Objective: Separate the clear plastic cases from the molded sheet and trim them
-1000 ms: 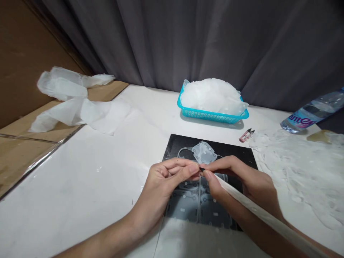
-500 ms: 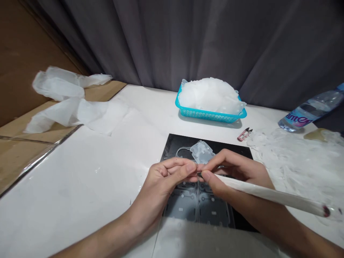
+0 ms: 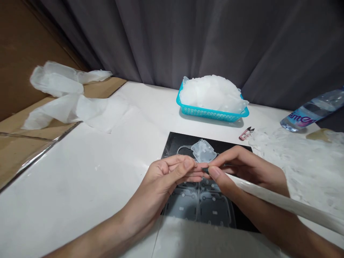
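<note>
My left hand [image 3: 172, 177] and my right hand [image 3: 242, 168] meet fingertip to fingertip above a black mat [image 3: 174, 143]. My right hand pinches a long white-wrapped tool [image 3: 282, 202] whose small dark tip [image 3: 205, 169] sits between the two thumbs. My left hand's fingers are curled and pinched at that tip; what they hold is too small to name. A translucent moulded sheet [image 3: 200, 206] with several rounded cells lies on the mat under the hands. One cut-out translucent piece [image 3: 203, 150] rests on the mat just beyond them.
A turquoise basket [image 3: 212, 114] heaped with translucent pieces stands at the back. Small pink snips [image 3: 245, 133] lie right of the mat. Translucent scraps [image 3: 301, 165] cover the right side, with a water bottle [image 3: 311, 111] behind. Crumpled white plastic [image 3: 70, 104] lies at the left on cardboard.
The white tool's long end has swung and dropped lower at the right. Both hands stay pinched together over the mat, shifted slightly right.
</note>
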Motion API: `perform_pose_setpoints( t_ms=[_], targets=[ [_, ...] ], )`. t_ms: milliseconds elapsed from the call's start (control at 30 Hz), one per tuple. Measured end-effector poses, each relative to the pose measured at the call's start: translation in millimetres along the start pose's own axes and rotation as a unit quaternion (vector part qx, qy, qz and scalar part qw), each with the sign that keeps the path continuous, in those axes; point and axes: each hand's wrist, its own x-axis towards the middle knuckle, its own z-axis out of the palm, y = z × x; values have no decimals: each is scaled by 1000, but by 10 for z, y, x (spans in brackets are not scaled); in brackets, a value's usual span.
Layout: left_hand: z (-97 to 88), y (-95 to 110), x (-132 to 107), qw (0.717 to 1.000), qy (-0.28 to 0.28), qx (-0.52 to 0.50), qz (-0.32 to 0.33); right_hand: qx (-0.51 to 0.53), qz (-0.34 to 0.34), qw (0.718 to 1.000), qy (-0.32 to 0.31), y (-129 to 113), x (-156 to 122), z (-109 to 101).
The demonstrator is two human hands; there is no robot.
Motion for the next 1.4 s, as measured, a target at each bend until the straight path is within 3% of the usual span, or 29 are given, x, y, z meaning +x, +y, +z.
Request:
perform_pose_setpoints(
  t_ms=[267, 533, 1267, 1400],
  targets=[
    [-12, -14, -9, 1000, 13, 27, 7, -30, -61, 998, 0, -5, -9, 1],
    [-38, -3, -9, 996, 17, 87, 24, -75, -75, 994, 15, -18, 2, 7],
    [-42, -27, -18, 995, 12, 100, 14, -95, -64, 993, -17, 21, -28, -27],
    [-49, -30, -4, 995, 8, 101, 6, -75, -33, 996, -34, 7, -26, -37]
  ],
)
